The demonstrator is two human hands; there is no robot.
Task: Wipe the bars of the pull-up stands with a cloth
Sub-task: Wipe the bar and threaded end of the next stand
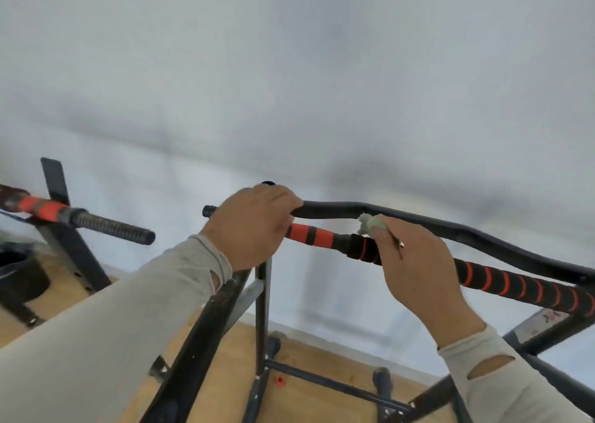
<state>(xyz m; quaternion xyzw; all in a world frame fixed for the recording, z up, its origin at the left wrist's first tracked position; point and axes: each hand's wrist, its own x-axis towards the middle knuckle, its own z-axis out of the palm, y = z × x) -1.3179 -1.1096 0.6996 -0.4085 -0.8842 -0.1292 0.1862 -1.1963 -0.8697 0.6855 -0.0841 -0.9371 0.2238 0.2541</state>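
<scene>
Surroundings: second pull-up stand (61, 226) stands at the left, well apart, its ribbed bar end (112, 226) pointing toward the middle; wooden floor (225, 371) lies below, pale wall (289, 68) behind.
Obstruction: curved black top bar (418, 221) runs just behind the padded bar (515, 285); black uprights (262, 313) rise beneath the hands.
Left hand: left hand (254, 226) curls round the left end of the padded bar, at its red-and-black banded grip (310, 234).
Right hand: right hand (415, 261) holds a small pale cloth (370, 223) bunched at its fingertips, fingers bent round it.
Cloth: wad sits at the black strap (363, 248) in the bar's middle, between the padded bar and the curved bar; contact cannot be told.
Sleeves: light grey, thumb slits showing.
</scene>
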